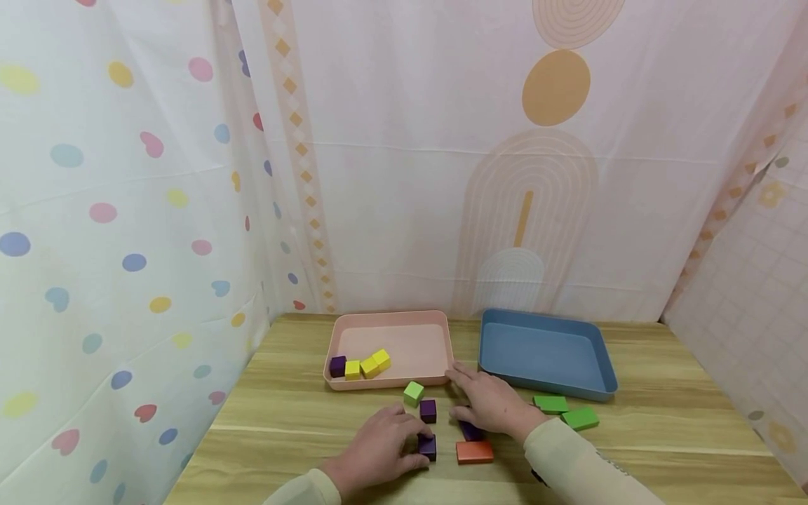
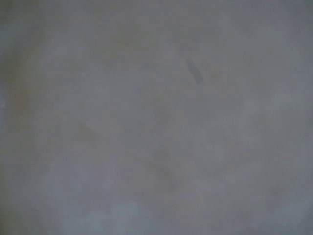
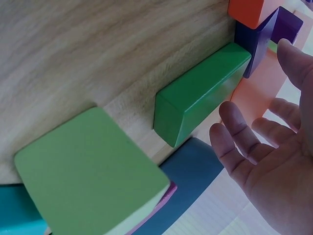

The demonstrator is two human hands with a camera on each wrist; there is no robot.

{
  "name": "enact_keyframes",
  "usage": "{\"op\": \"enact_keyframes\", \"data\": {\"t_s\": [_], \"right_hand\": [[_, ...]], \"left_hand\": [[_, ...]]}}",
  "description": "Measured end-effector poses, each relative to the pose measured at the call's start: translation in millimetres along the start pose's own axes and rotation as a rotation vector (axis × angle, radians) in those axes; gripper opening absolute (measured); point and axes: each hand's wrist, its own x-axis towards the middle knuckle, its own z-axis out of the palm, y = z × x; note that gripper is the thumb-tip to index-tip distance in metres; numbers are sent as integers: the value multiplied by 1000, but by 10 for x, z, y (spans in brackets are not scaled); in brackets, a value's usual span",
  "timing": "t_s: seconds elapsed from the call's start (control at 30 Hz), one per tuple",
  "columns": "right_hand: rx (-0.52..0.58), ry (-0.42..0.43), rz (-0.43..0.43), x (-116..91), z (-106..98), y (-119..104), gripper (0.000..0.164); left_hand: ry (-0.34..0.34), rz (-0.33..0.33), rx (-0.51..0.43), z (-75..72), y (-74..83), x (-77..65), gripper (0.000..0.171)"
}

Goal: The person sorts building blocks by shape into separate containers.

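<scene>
A person's left hand (image 1: 384, 445) pinches a dark purple, smooth-faced cube (image 1: 428, 447) at the near middle of a wood-grained tabletop (image 1: 271, 393), thumb on the near side and fingers curled over the far side. The cube looks light, stiff and hard to damage, though its slick faces could slide; two opposite side faces appear the surest hold. The right hand (image 1: 489, 402) reaches across with fingers loosely extended and nothing seen in them, partly covering a dark purple oblong block (image 1: 470, 431); whether it touches that block cannot be told. A glossy orange-red rectangular block (image 1: 474, 452) lies just nearer. At far left, a shallow pink plastic-looking tray (image 1: 416, 338) holds one purple cube (image 1: 337, 366) and three yellow cubes (image 1: 369, 367) along its near-left side. At far right, a similar blue tray (image 1: 543, 354) stands beyond two flat green blocks (image 1: 580, 419).
</scene>
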Motion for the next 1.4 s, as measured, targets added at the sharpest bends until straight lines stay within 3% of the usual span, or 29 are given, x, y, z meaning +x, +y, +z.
{"op": "enact_keyframes", "data": {"t_s": [0.87,1.4], "right_hand": [[2,3,-5,-1,-2,-4,69],[-5,15,-14,-11,8,2,70]], "left_hand": [[-24,-50,-43,-25,46,19,28],[86,-13,-24,-115,5,48,27]]}}
